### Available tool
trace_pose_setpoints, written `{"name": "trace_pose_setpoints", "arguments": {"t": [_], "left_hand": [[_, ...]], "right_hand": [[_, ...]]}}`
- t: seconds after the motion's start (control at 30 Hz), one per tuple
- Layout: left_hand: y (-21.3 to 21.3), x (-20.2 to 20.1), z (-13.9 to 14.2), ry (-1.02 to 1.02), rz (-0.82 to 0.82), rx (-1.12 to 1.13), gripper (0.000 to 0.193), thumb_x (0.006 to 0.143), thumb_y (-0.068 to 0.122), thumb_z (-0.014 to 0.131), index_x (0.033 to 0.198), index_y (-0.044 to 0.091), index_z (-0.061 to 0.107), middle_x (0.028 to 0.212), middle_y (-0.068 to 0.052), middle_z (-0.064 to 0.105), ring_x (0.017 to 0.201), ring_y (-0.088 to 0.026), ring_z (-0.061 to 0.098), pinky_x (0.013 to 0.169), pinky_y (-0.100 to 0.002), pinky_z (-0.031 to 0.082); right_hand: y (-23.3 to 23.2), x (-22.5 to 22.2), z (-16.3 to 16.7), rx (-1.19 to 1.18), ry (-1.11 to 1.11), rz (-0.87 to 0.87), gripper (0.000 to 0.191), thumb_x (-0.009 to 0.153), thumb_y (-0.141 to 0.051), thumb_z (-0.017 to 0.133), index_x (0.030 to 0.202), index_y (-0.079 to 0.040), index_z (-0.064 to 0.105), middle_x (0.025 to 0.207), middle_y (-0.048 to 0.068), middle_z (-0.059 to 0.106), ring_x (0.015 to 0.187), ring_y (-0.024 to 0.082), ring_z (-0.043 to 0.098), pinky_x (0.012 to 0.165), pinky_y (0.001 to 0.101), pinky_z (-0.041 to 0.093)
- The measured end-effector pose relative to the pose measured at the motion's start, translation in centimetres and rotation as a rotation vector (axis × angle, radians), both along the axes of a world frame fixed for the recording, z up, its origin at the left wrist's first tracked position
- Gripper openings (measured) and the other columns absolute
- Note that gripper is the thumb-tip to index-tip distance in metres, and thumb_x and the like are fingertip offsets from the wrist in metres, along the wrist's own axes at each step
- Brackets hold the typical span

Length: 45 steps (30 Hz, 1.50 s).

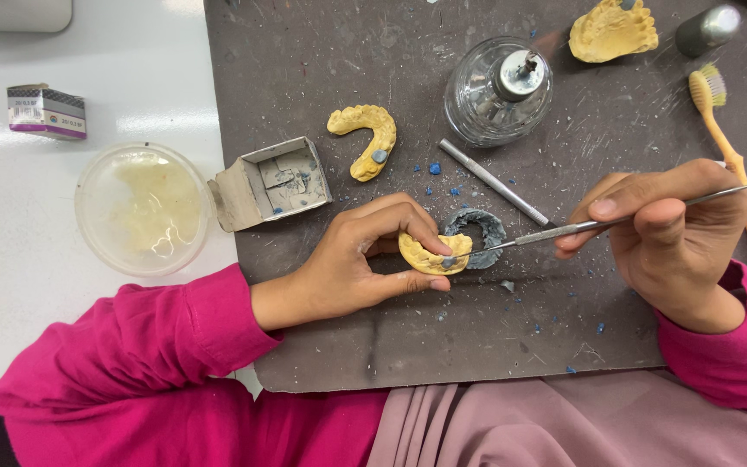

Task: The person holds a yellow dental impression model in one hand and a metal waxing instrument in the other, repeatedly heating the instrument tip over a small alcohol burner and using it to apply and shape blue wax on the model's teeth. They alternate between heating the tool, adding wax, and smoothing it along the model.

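My left hand (365, 264) pinches a small yellow dental cast (432, 256) between thumb and fingers, just above the dark work mat (391, 346). My right hand (672, 238) grips a thin metal carving tool (564, 230) like a pen. Its tip touches a blue-grey wax spot on the cast. A dark grey wax ring (484, 229) lies on the mat right behind the cast.
A second yellow arch cast (365, 138), an open grey cardboard box of wax (271, 183), a glass spirit lamp (496, 91), a loose metal tool (493, 182), another cast (613, 31) and an orange toothbrush (728, 147) lie on the mat. A clear lidded dish (142, 207) and a small box (47, 111) sit on the white table.
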<state>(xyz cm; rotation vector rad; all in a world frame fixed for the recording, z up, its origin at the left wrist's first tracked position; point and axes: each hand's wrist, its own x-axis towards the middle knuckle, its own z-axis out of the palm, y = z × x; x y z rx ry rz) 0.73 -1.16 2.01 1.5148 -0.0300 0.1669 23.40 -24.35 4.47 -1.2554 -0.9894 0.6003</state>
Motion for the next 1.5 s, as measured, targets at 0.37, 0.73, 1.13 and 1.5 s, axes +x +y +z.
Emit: {"name": "trace_pose_setpoints", "arguments": {"t": [0.37,0.73,1.13,1.5], "left_hand": [[-0.05,0.01,-0.06,-0.006,0.006,0.012,0.029,0.09,0.007,0.084,0.112,0.005,0.067,0.121,-0.005,0.063,0.115,-0.013,0.07,0.099,-0.027,0.065],[-0.04,0.02,-0.08,-0.001,0.008,0.024,0.029,0.09,0.009,0.085,0.113,0.005,0.067,0.122,-0.005,0.064,0.116,-0.014,0.07,0.099,-0.027,0.065],[-0.02,0.03,-0.05,0.001,0.007,0.017,0.029,0.09,0.009,0.084,0.113,0.005,0.067,0.122,-0.005,0.063,0.115,-0.013,0.069,0.099,-0.027,0.065],[-0.07,0.03,-0.08,-0.001,0.003,-0.009,0.028,0.09,0.007,0.084,0.113,0.005,0.067,0.122,-0.005,0.063,0.116,-0.013,0.069,0.101,-0.027,0.065]], "right_hand": [[-0.46,0.12,-0.57,-0.014,0.098,-0.017,0.033,0.105,-0.036,0.062,0.106,-0.004,0.055,0.087,0.014,0.07,0.071,0.029,0.075,0.058,0.0395,0.069],[-0.41,0.11,-0.75,-0.021,0.115,-0.004,0.033,0.106,-0.035,0.062,0.108,-0.003,0.055,0.086,0.015,0.07,0.073,0.029,0.075,0.06,0.04,0.069],[-0.4,0.15,-0.77,-0.022,0.105,-0.006,0.033,0.107,-0.036,0.062,0.107,-0.003,0.056,0.086,0.015,0.07,0.073,0.03,0.075,0.06,0.0398,0.069],[-0.46,0.39,-0.87,-0.017,0.097,-0.011,0.033,0.106,-0.035,0.061,0.108,-0.003,0.055,0.086,0.014,0.07,0.072,0.03,0.075,0.059,0.0395,0.068]]}}
